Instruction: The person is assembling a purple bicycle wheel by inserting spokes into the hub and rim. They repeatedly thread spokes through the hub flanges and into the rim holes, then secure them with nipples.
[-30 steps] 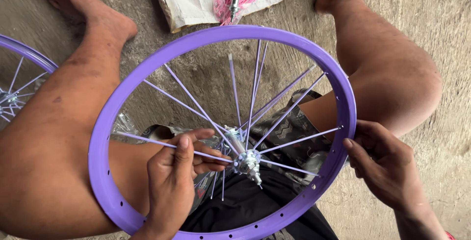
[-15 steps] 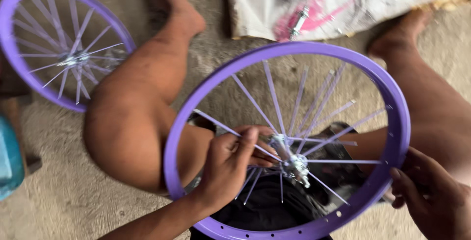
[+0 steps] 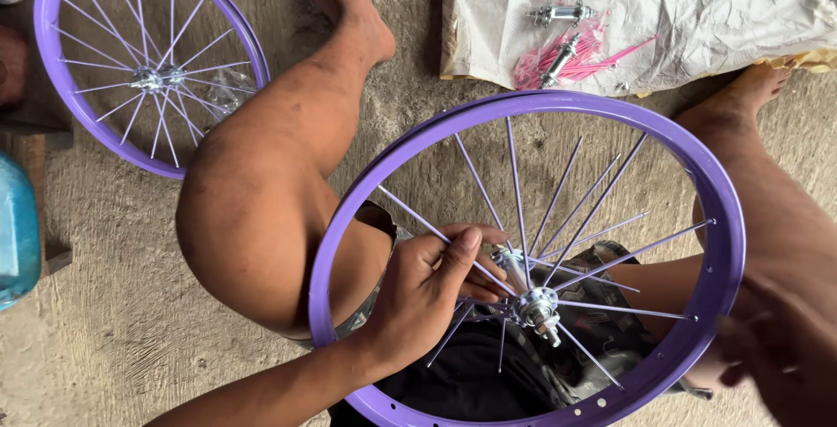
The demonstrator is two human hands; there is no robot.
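Note:
A purple bicycle wheel rim [image 3: 724,209] with purple spokes rests over my lap, between my bare knees. Its silver hub [image 3: 534,305] sits in the middle. My left hand [image 3: 432,292] reaches through the spokes and pinches one purple spoke [image 3: 436,231] beside the hub. My right hand [image 3: 776,353] is blurred at the rim's lower right edge, fingers wrapped on the outside of the rim.
A second purple spoked wheel [image 3: 144,69] lies on the concrete floor at upper left. A crumpled white sheet [image 3: 663,8] at the top holds pink spokes [image 3: 575,52] and silver hubs [image 3: 558,15]. A blue container [image 3: 17,235] stands at the left edge.
The view has swung left and down, so the wheel now sits more to the right and the second wheel shows fully. My left hand stays on the spoke by the hub.

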